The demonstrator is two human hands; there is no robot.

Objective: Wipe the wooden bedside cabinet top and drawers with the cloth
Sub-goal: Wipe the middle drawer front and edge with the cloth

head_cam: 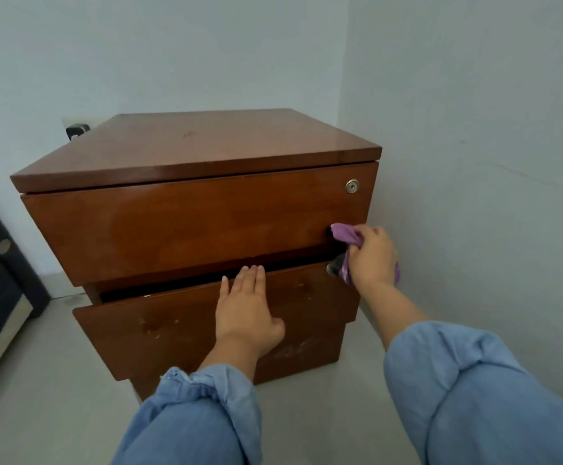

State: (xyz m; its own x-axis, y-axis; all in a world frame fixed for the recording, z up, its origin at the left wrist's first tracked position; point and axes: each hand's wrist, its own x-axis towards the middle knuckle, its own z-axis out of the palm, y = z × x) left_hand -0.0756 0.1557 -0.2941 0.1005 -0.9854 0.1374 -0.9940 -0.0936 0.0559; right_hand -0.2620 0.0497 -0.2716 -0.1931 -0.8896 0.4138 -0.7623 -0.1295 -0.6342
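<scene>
Head view: glossy brown cabinet (193,142); right hand (372,256) grips purple cloth (345,234), left hand (245,313) flat, released.

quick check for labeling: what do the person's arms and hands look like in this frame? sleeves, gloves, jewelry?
Both hands are bare: no gloves, and no rings, watch or bracelet visible on the left hand or right hand. Both arms wear light blue denim-like sleeves, loose and creased, pushed up so the forearms show. The left cuff looks gathered, with a slightly frayed edge. No markings or logos visible.
</scene>
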